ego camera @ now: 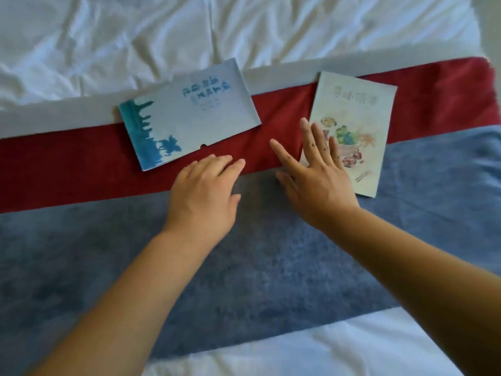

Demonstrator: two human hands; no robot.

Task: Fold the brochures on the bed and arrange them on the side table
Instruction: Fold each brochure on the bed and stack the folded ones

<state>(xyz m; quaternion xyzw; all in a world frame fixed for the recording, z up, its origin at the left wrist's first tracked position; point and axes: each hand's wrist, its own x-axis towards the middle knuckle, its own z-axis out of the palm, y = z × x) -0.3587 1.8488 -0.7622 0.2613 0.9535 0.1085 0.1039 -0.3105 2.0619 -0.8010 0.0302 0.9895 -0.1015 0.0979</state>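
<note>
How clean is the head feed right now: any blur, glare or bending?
Head view: soft and blocky, so print on the blue brochure and the food brochure is unreadable; light is even, no glare; the bed runner stripes bow slightly from wide-angle distortion.

Left hand (206, 191) beside blue brochure (195, 115), right hand (317, 172) perhaps on food brochure (360, 109).

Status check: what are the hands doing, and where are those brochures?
Left hand open, beside blue brochure. Right hand open, over edge of food brochure. Both lie flat on the bed; nothing blocks.
</note>
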